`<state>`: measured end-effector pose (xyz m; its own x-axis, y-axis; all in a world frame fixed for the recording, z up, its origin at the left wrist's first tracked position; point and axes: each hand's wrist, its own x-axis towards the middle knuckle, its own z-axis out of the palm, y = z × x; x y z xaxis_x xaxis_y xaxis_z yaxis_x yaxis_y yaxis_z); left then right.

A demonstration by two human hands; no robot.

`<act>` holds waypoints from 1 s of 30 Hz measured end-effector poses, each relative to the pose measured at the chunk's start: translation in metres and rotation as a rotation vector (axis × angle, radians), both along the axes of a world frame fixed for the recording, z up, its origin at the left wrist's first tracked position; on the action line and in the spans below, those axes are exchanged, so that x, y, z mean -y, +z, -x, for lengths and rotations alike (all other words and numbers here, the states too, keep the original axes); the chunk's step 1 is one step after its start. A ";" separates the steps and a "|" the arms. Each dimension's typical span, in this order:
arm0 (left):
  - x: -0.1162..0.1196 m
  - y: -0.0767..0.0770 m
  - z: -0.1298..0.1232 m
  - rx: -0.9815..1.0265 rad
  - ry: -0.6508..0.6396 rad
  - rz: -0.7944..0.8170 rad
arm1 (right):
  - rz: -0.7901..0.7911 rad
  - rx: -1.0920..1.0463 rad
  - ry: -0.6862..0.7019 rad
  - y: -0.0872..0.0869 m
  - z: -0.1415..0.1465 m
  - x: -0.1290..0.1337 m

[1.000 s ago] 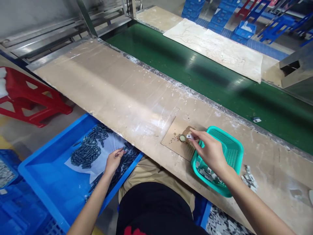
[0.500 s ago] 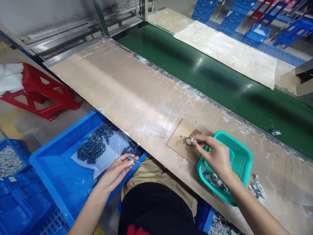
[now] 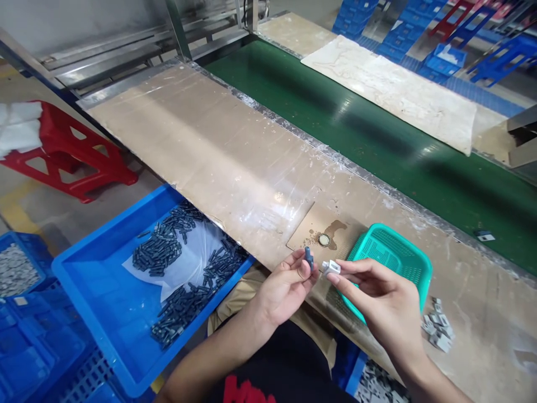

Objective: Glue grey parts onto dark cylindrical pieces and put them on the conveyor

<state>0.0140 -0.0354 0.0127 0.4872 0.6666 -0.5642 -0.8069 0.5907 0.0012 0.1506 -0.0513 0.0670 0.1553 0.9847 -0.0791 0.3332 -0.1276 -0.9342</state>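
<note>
My left hand (image 3: 285, 288) is closed on a small dark blue-grey pin (image 3: 309, 257), held upright between thumb and fingers. Facing it, my right hand (image 3: 380, 294) pinches a small white plastic block (image 3: 331, 267) with a slot in its side. A narrow gap separates block and pin. Beyond both hands, a small round cap (image 3: 324, 240) with pale contents sits on a piece of cardboard (image 3: 304, 229) stained with wet spots. The green basket (image 3: 425, 271) stands behind my right hand, which hides part of it.
A blue tray (image 3: 96, 296) at left holds many dark pins (image 3: 157, 252) on a plastic sheet. White blocks (image 3: 438, 327) lie loose right of the basket. A green conveyor belt (image 3: 289, 84) runs beyond the worktable (image 3: 201, 145); a dark-and-white piece (image 3: 484, 235) lies on it. A red stool (image 3: 67, 151) stands left.
My left hand has moved right and up from the tray's edge with the pin, now upright. My right hand has drawn the white block back from the round cap towards the pin.
</note>
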 end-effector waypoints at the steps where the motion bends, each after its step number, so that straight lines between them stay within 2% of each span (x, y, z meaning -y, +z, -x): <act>1: 0.000 0.001 -0.002 -0.015 0.007 -0.024 | 0.000 -0.010 0.000 -0.001 0.001 0.001; 4: 0.002 0.004 -0.004 -0.164 0.031 -0.132 | 0.003 -0.024 -0.004 -0.004 0.001 0.001; 8: 0.004 0.008 -0.004 -0.534 0.045 -0.322 | 0.005 -0.019 0.013 -0.004 -0.001 -0.002; 12: 0.005 0.006 -0.002 -0.854 0.004 -0.575 | 0.059 -0.047 0.017 -0.007 0.000 -0.003; 15: -0.001 0.001 -0.004 -1.009 -0.016 -0.666 | 0.094 -0.057 -0.029 -0.017 0.004 -0.007; 17: -0.010 0.000 -0.006 -1.044 -0.031 -0.724 | 0.073 0.000 -0.061 -0.026 -0.001 -0.020; 20: -0.024 0.003 0.000 -1.093 -0.010 -0.784 | -0.018 0.230 -0.135 -0.039 -0.040 -0.062; 23: -0.025 0.002 0.030 -1.268 0.198 -0.627 | -0.150 0.491 -0.379 -0.045 -0.114 -0.121; 25: -0.020 -0.011 0.063 -1.487 0.383 -0.493 | -0.186 0.538 -0.504 -0.043 -0.167 -0.152; 27: -0.012 -0.038 0.101 -1.795 0.482 -0.408 | -0.191 0.545 -0.547 -0.038 -0.206 -0.168; 28: -0.008 -0.056 0.119 -1.947 0.484 -0.369 | -0.189 0.548 -0.549 -0.035 -0.218 -0.170; 29: -0.004 -0.076 0.135 -2.083 0.419 -0.349 | -0.187 0.554 -0.542 -0.032 -0.224 -0.168; 30: -0.001 -0.097 0.150 -2.178 0.284 -0.368 | -0.184 0.564 -0.525 -0.029 -0.225 -0.163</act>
